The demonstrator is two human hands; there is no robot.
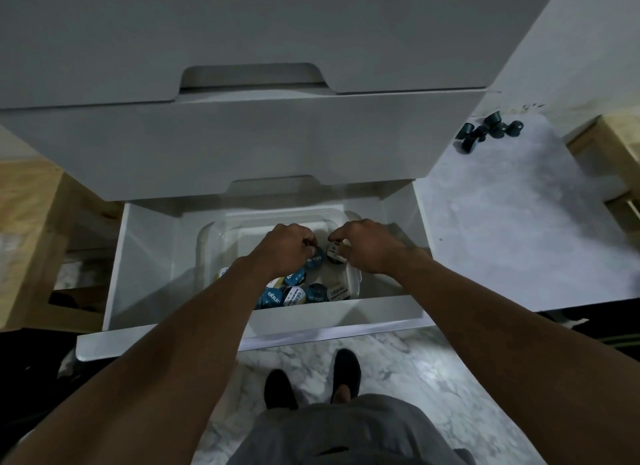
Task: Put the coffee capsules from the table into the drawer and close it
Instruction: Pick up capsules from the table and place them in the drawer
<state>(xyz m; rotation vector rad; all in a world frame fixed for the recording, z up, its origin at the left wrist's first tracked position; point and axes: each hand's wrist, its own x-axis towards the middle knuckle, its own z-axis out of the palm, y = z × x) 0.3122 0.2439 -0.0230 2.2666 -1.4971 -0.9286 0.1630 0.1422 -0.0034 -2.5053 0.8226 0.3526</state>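
Dark capsules (498, 133) are seen upper right, while over the drawer (346, 314) a blue capsule (314, 259) is pinched by the left hand (287, 246), a white capsule (335, 252) by the right hand (372, 246).

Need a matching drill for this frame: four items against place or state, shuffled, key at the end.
Items
1. left hand
2. right hand
3. dark capsules
4. drawer

Place or state
A. pulled open
B. lying on the table
C. holds a white-lidded capsule
D. holds a blue-lidded capsule

Pairs: 1-D, 2-C, 3-B, 4-A
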